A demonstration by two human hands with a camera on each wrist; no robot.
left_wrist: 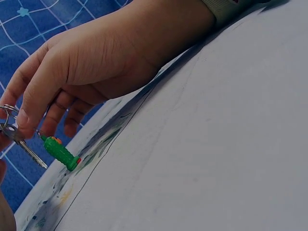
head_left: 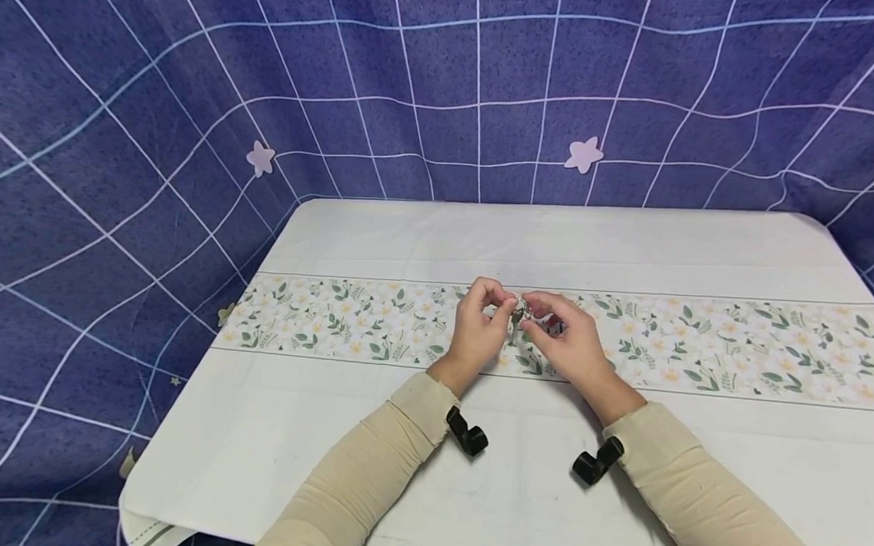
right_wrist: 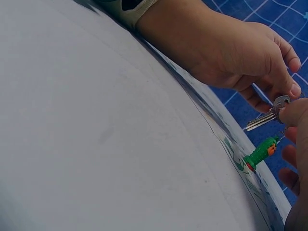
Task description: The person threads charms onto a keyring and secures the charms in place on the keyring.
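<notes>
Left hand pinches keys at ring; right hand close beside, grip unclear. Slack pinch could drop keys; dangling charm could swing, snag ring.

My left sleeve and right sleeve are pale beige, creased along their length, each ending in a broad cuff. A black, round-ended fitting juts out beside each.

Head view: table occupies centre and lower right; cloth backdrop behind and left. Keys mid-frame, between left hand and right hand. Right-wrist view: fob below keys, right side of frame.
</notes>
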